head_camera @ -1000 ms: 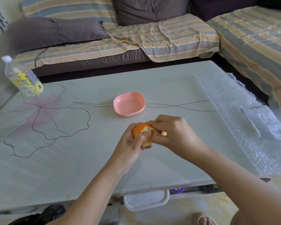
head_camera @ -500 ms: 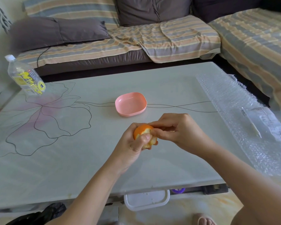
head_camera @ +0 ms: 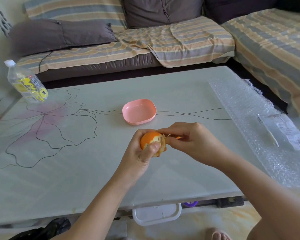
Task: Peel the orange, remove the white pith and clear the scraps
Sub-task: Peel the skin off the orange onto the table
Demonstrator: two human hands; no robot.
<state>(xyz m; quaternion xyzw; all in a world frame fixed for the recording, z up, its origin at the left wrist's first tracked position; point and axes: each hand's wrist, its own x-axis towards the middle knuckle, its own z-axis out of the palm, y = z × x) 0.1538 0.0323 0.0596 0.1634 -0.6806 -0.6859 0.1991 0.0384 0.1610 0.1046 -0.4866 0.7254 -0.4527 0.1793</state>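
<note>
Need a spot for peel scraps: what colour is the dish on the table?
The dish is pink; head view.

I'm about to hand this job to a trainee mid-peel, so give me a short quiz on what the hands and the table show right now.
1. True or false: the pink dish holds scraps.
2. Which hand cradles the orange? A) left B) right C) neither
3. Fill in: the right hand pinches a thin strip of ____ beside the orange.

Key
1. False: nothing shows inside the dish.
2. A: the left hand wraps around it, thumb on top.
3. peel
</note>
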